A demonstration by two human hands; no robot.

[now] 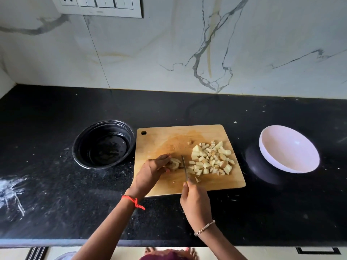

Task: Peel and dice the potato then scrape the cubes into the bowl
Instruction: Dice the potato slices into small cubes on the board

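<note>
A wooden cutting board [187, 136] lies on the black surface [56, 203]. The uncut remainder of the potato [175, 163] sits on the board toward 8 o'clock. The left hand [152, 169] holds it, fingers curled over the top and pressing it down. The right hand [195, 199] is at the board's 6 o'clock edge, wrapped around the handle of a knife [184, 167]. The blade points to 12 o'clock and stands edge-down just beside the held piece, on its 3 o'clock side; whether it is already in the flesh cannot be told.

A pile of potato cubes [210, 158] covers the board's 3 o'clock half, with one stray cube [190, 142] lying apart toward 12 o'clock. A few more are near the blade.

The white bowl [289, 149] stands off the board at 3 o'clock, well apart from the cubes. A black bowl [103, 144] sits at 9 o'clock, just beside the board's edge.

A red thread [134, 200] circles the left wrist and a beaded bracelet [204, 228] the right. A switch panel [97, 6] is on the marble wall [262, 44] at 11 o'clock.
</note>
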